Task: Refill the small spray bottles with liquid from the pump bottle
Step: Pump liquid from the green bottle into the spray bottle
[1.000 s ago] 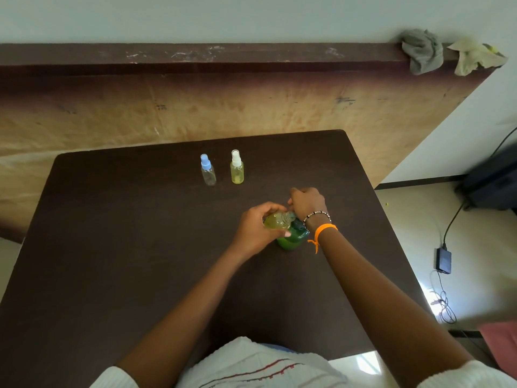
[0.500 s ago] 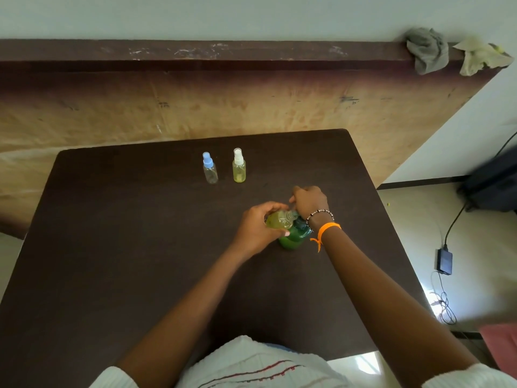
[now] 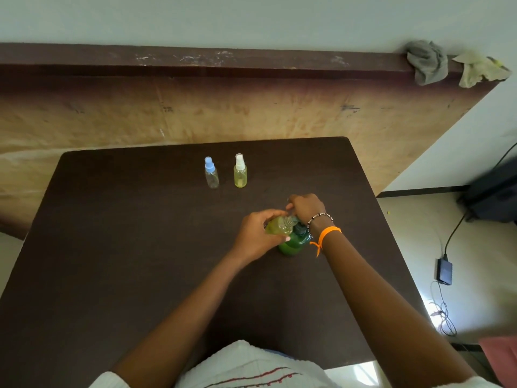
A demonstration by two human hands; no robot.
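Observation:
A green pump bottle [image 3: 293, 243] stands on the dark table [image 3: 140, 247] right of centre. My left hand [image 3: 257, 233] grips a small uncapped bottle [image 3: 277, 226] of yellow-green liquid, tilted with its threaded neck against the pump's top. My right hand [image 3: 306, 207] is curled over the pump head, which it hides. Farther back stand two capped spray bottles: a clear one with a blue cap [image 3: 211, 172] and a yellowish one with a white cap [image 3: 240, 171].
A wooden board [image 3: 251, 107] leans against the wall behind the table, with two rags [image 3: 426, 61] on its top edge. Right of the table, the floor holds a black adapter [image 3: 443, 271] with cables and a dark bag [image 3: 495, 197].
Both hands and the bottles stay in place; only the view has shifted slightly.

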